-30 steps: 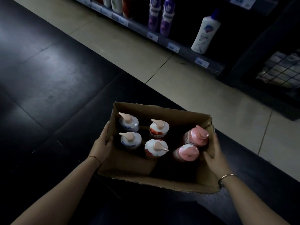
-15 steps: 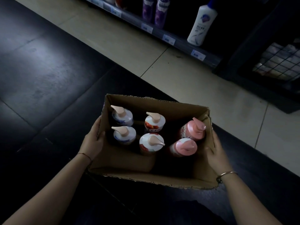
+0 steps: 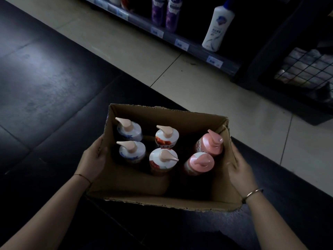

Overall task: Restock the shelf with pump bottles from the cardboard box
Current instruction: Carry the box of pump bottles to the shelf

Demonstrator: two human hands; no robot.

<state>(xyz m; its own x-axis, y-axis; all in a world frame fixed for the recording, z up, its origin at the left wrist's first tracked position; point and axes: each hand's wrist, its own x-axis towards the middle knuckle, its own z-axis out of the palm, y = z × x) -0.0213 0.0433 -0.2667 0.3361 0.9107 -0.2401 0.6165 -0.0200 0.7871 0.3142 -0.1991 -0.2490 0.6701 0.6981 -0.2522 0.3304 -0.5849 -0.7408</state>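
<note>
An open cardboard box (image 3: 162,202) sits low in front of me above the dark floor. Several pump bottles stand upright inside: two white ones with blue print (image 3: 129,131) at the left, two white ones with red print (image 3: 163,159) in the middle, two pink ones (image 3: 200,163) at the right. My left hand (image 3: 93,159) grips the box's left wall. My right hand (image 3: 237,168) grips its right wall. The low shelf (image 3: 196,49) runs along the top of the view.
On the shelf stand two purple bottles (image 3: 164,13) and a white bottle (image 3: 217,27), with price tags along the edge. A black wire basket (image 3: 306,69) with goods is at the far right. Light floor tiles (image 3: 144,56) lie between box and shelf.
The shelf and the floor have slid across the view a little. Both hands keep the same hold on the box.
</note>
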